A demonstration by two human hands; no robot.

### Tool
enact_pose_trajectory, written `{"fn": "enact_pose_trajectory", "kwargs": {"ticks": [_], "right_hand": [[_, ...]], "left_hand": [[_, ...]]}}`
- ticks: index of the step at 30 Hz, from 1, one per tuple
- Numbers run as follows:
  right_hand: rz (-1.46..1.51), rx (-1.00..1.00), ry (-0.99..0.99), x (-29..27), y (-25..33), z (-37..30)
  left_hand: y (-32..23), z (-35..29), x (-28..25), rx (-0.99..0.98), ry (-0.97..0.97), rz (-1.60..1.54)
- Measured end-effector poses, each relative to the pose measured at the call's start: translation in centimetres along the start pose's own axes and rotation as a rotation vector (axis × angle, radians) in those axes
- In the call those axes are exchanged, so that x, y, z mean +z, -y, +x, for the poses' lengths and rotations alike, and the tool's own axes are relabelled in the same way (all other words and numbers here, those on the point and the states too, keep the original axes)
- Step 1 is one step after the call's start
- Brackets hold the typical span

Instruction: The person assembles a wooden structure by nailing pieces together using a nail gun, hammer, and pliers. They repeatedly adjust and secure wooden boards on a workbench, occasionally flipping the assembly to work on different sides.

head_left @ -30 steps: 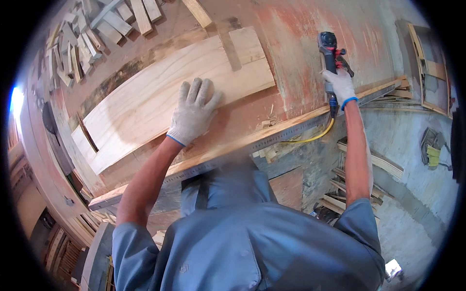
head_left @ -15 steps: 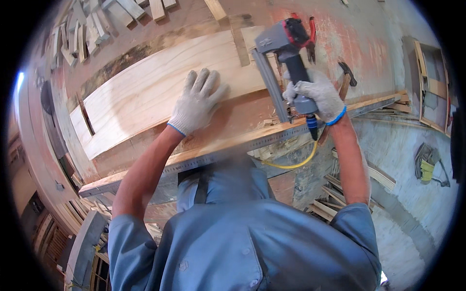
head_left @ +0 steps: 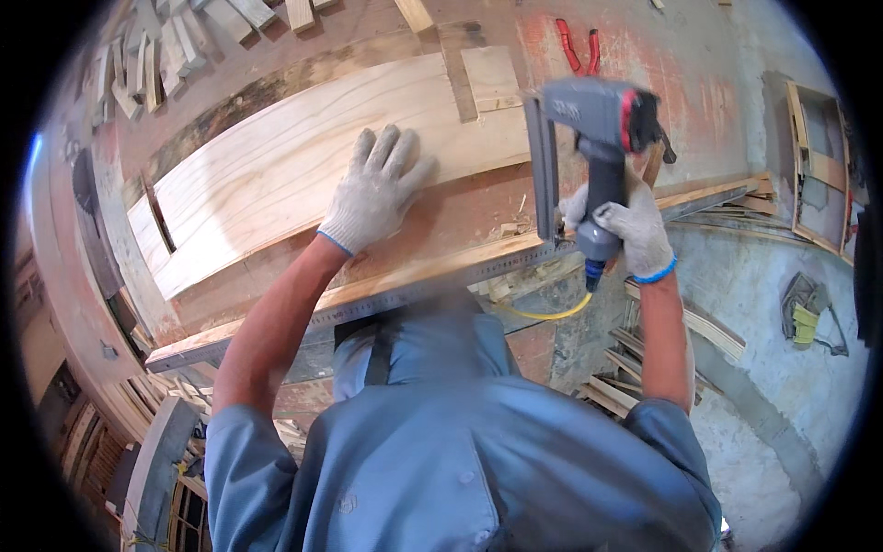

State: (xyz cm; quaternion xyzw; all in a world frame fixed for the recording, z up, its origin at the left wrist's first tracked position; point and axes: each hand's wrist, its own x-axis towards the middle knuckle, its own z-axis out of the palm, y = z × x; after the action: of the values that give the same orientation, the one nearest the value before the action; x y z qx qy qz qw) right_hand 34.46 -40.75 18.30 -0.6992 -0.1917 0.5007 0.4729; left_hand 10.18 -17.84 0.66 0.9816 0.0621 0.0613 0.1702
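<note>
A pale plywood panel [head_left: 303,152] lies slantwise on the workbench, with a slot near its left end and another toward its right. My left hand [head_left: 375,189], in a white knit glove with a blue cuff, rests on the panel's near edge with fingers spread. My right hand [head_left: 635,228], gloved likewise, is wrapped round the handle of a grey and black pneumatic nail gun [head_left: 593,110]. The gun is held just beyond the panel's right end, its long magazine on the left side. From the handle's base runs a yellow air hose [head_left: 556,316].
Red-handled pliers [head_left: 578,48] lie beyond the gun, which hides most of a hammer [head_left: 669,152]. A steel ruler [head_left: 487,270] runs along the bench's near edge. Wood offcuts [head_left: 166,55] pile at far left. A wooden frame [head_left: 823,175] stands at right.
My right hand has swung the nail gun to the right and a little nearer, turning it more upright. The left hand stays nearly in place on the panel.
</note>
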Motion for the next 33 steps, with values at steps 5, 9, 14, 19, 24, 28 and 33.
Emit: {"fn": "enact_pose_trajectory", "kwargs": {"ticks": [5, 9, 14, 19, 24, 28, 33], "right_hand": [[-0.257, 0.230, -0.071, -1.0, -0.8, -0.2], [-0.319, 0.265, -0.017, -1.3, -1.0, 0.0], [-0.442, 0.406, -0.017, 0.4, -1.9, 3.0], [-0.611, 0.381, 0.025, 0.7, -1.2, 3.1], [-0.157, 0.315, -0.176, 1.3, -1.2, -0.2], [-0.021, 0.327, -0.207, 2.4, -2.5, -0.6], [-0.071, 0.353, -0.256, 7.6, -2.9, -1.7]], "left_hand": [[0.0, -0.1, 0.4, 0.002, 0.033, 0.052], [0.1, -0.2, 0.3, 0.006, 0.010, 0.025], [0.1, -0.5, 0.5, -0.005, -0.014, -0.031], [0.3, -0.5, 0.3, 0.001, -0.027, -0.009], [0.6, -0.8, 0.4, -0.019, -0.098, -0.099], [1.5, -2.6, 1.2, -0.026, -0.119, -0.086], [4.9, -12.5, -0.8, -0.223, -0.148, -0.092]]}}
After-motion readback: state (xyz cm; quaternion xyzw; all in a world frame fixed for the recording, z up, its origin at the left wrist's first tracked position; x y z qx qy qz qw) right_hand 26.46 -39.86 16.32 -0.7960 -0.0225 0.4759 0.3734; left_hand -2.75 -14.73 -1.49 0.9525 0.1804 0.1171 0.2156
